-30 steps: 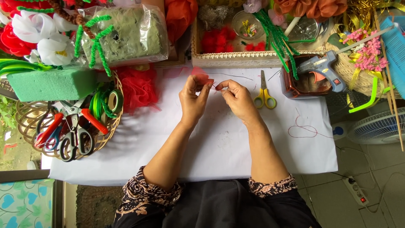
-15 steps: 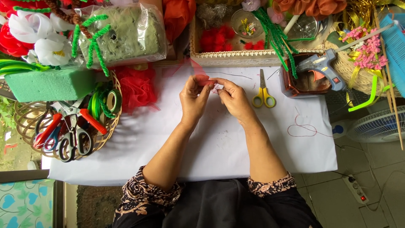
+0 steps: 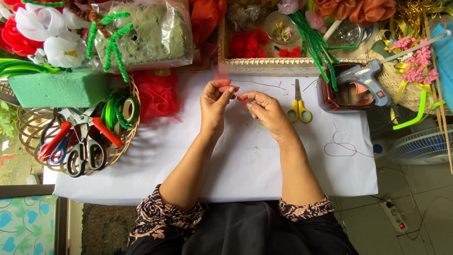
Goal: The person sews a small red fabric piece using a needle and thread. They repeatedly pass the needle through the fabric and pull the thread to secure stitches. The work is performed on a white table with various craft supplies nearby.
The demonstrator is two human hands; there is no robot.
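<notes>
Head view, straight down, table point(image 3: 245, 165) near.

Matt white paper table cover point(image 3: 245, 165)

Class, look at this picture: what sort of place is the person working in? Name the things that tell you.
Probably a home craft table for making artificial flowers. The clues: a glue gun, green floral foam, a basket of scissors and tape rolls, and fabric flowers along the back.

The white-covered table point(image 3: 245, 160) lies open between and beside the 2 forearms. Yellow-handled scissors point(image 3: 298, 106) lie just right of the right hand point(image 3: 266, 111). A wicker basket point(image 3: 123, 141) of tools crowds the left edge; a lace-edged tray point(image 3: 273, 67) blocks the far side.
</notes>
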